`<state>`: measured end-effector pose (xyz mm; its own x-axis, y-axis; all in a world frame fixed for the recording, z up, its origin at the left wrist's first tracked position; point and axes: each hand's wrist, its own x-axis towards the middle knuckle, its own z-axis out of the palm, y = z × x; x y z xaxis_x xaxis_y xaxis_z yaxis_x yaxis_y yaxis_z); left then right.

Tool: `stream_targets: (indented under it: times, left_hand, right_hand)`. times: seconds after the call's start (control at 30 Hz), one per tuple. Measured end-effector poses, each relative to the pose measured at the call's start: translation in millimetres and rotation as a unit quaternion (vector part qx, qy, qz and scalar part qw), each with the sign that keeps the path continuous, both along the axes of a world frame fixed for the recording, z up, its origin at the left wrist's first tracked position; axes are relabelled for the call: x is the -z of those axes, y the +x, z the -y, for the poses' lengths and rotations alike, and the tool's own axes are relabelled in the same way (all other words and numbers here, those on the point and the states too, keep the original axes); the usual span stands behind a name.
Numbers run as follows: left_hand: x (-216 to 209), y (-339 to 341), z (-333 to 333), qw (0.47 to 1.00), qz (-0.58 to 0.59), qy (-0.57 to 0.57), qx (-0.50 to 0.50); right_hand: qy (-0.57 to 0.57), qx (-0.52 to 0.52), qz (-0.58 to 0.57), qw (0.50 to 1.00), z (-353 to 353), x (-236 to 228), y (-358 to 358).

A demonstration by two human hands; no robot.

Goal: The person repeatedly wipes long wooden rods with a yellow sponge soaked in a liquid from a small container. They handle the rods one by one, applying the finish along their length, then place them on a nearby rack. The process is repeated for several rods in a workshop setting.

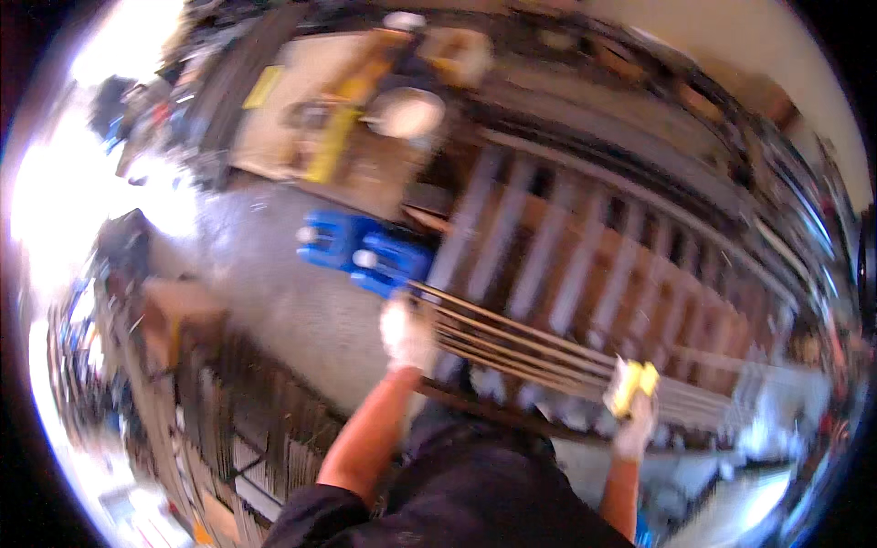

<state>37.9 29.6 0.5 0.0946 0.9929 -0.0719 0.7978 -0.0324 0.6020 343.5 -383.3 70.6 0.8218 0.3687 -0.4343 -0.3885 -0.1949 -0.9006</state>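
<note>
Several long thin rods lie side by side across a slatted metal rack, brownish on the left and greyer toward the right. My left hand, in a whitish glove, is at the left ends of these rods. Its fingers are smeared by motion, so I cannot make out whether they grip. Farther right along the rods, my right hand, also in a light glove, is closed on a yellow-and-white sponge-like block. The block is over the rods and seems to touch them.
Pale slats of the rack stretch away from me. Two blue jerrycans with white caps stand beyond my left hand. A workbench with a yellow tool and a round pale container is behind them. Stacked dark stock stands at left.
</note>
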Motion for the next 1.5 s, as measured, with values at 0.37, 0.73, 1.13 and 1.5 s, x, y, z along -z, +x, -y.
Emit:
stream_targets:
  times: [0.37,0.73,1.13,1.5]
  left_hand:
    - [-6.7,22.7,-38.3,0.976,-0.204,-0.035,-0.069]
    - [7.0,27.3,-22.1,0.957,-0.288,0.005,-0.031]
    - [-3.8,28.5,-21.8,0.958,-0.284,0.02,0.018]
    - [6.0,24.1,-25.5,0.961,-0.262,0.063,0.06]
  right_hand:
    - [0.019,0.175,-0.01,0.984,63.5,18.0,16.5]
    - [-0.255,0.097,0.186,0.944,95.8,-10.2,47.2]
    - [-0.42,-0.045,0.263,0.867,2.0,-16.2,-29.8]
    - [-0.214,-0.276,0.308,0.885,-267.0,-8.1,-164.4]
